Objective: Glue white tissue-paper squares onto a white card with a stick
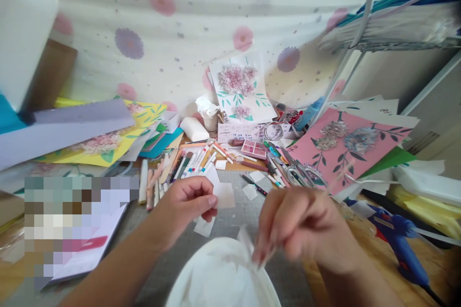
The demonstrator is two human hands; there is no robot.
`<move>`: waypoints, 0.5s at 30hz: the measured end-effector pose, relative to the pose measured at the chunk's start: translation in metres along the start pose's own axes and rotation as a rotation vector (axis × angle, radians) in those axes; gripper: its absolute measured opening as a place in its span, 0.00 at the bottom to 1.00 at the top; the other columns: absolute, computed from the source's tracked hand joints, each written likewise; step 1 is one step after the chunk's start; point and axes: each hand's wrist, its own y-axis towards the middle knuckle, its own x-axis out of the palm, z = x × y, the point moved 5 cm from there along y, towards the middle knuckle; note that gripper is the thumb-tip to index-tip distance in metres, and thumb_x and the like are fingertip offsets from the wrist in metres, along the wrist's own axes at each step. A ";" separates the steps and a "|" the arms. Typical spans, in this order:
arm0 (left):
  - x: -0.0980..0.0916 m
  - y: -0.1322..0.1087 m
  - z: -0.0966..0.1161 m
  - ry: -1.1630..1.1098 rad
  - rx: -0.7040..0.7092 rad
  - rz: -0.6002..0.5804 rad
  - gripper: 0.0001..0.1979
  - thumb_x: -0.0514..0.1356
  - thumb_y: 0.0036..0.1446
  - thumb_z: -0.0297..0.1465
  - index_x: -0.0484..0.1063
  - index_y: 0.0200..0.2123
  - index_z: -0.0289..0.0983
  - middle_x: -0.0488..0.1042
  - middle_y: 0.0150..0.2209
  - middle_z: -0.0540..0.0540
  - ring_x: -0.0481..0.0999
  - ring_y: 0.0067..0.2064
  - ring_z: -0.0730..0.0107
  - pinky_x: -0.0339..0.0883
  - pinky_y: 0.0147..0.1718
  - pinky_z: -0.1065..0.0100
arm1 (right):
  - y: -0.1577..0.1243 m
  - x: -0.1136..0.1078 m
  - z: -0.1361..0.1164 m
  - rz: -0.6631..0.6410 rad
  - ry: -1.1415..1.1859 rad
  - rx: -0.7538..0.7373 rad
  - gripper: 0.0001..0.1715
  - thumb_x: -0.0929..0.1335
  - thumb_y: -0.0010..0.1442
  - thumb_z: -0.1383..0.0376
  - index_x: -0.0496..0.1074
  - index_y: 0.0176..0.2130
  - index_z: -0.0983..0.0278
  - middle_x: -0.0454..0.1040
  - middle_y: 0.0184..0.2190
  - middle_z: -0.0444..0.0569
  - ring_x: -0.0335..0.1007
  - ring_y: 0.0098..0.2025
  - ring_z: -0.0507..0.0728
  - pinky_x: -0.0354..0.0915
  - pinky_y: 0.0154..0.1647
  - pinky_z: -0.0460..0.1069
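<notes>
My left hand is raised over the grey cutting mat, thumb and fingers closed; whatever they may hold is not visible. Behind it, pale paper pieces lie on the mat. My right hand, blurred by motion, pinches a thin whitish piece at the right rim of a white bowl. White, thin, petal-like scraps fill the bowl, which stands below and between both hands. Several small white paper squares lie near a dark pen.
Markers and scissors lie at the back of the mat. On the right are a blue glue gun and a pink sheet with paper flowers. A screen-like slab, partly pixelated, lies left. A flower picture leans behind.
</notes>
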 end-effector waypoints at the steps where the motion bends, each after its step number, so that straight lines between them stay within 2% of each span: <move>1: 0.000 0.000 0.000 -0.001 0.000 0.001 0.08 0.63 0.53 0.29 0.70 0.24 0.36 0.74 0.21 0.55 0.71 0.24 0.77 0.65 0.24 0.76 | -0.002 0.011 0.000 -0.150 -0.070 0.042 0.05 0.70 0.61 0.65 0.77 0.34 0.63 0.80 0.33 0.51 0.80 0.35 0.56 0.75 0.36 0.48; 3: 0.002 0.000 0.000 0.002 0.005 -0.010 0.08 0.64 0.53 0.30 0.70 0.24 0.36 0.74 0.21 0.54 0.71 0.24 0.77 0.65 0.24 0.76 | -0.004 0.024 -0.001 -0.302 -0.139 0.051 0.10 0.69 0.62 0.65 0.76 0.30 0.66 0.80 0.31 0.55 0.79 0.34 0.55 0.74 0.36 0.47; 4: 0.003 -0.001 0.000 0.001 0.008 -0.016 0.08 0.64 0.53 0.31 0.71 0.24 0.36 0.74 0.21 0.54 0.71 0.24 0.76 0.65 0.24 0.76 | -0.004 0.026 -0.001 -0.311 -0.136 0.030 0.11 0.69 0.62 0.64 0.76 0.29 0.67 0.80 0.29 0.55 0.79 0.33 0.55 0.73 0.36 0.46; 5: 0.004 -0.002 0.001 -0.004 0.011 -0.020 0.09 0.64 0.53 0.31 0.71 0.24 0.36 0.74 0.21 0.54 0.71 0.24 0.76 0.65 0.24 0.76 | -0.002 0.024 -0.001 -0.272 -0.113 0.004 0.10 0.70 0.61 0.65 0.76 0.28 0.67 0.80 0.28 0.54 0.78 0.31 0.54 0.73 0.34 0.46; 7: 0.006 -0.003 0.001 -0.006 0.006 -0.042 0.10 0.65 0.53 0.33 0.71 0.24 0.36 0.74 0.22 0.54 0.71 0.24 0.76 0.65 0.24 0.76 | 0.001 0.014 0.002 -0.098 -0.075 -0.033 0.04 0.72 0.58 0.67 0.78 0.32 0.65 0.80 0.29 0.51 0.77 0.32 0.54 0.73 0.34 0.46; 8: 0.008 -0.004 0.002 0.000 0.004 -0.058 0.10 0.65 0.54 0.34 0.71 0.25 0.36 0.75 0.22 0.54 0.71 0.24 0.76 0.64 0.24 0.76 | 0.002 0.008 0.004 -0.001 -0.075 -0.062 0.02 0.73 0.58 0.67 0.79 0.34 0.64 0.81 0.30 0.50 0.77 0.33 0.54 0.73 0.36 0.48; 10: 0.011 -0.005 0.002 0.025 0.006 -0.090 0.11 0.65 0.55 0.35 0.71 0.25 0.36 0.75 0.22 0.53 0.71 0.24 0.77 0.64 0.25 0.76 | 0.003 0.000 0.007 0.152 -0.114 -0.119 0.06 0.72 0.59 0.68 0.80 0.38 0.61 0.81 0.32 0.48 0.77 0.38 0.56 0.73 0.44 0.52; 12: 0.013 -0.005 0.003 0.043 0.012 -0.110 0.12 0.65 0.55 0.36 0.70 0.25 0.36 0.75 0.22 0.54 0.71 0.24 0.77 0.65 0.25 0.76 | 0.003 0.000 0.009 0.191 -0.142 -0.143 0.07 0.72 0.59 0.69 0.80 0.39 0.60 0.81 0.33 0.48 0.77 0.40 0.56 0.72 0.48 0.54; 15: 0.014 -0.005 0.004 0.047 0.016 -0.124 0.12 0.65 0.56 0.37 0.70 0.26 0.36 0.74 0.22 0.54 0.70 0.24 0.77 0.65 0.25 0.76 | 0.005 0.009 0.011 0.106 -0.099 -0.119 0.09 0.72 0.59 0.70 0.80 0.40 0.59 0.81 0.33 0.48 0.77 0.38 0.54 0.73 0.40 0.49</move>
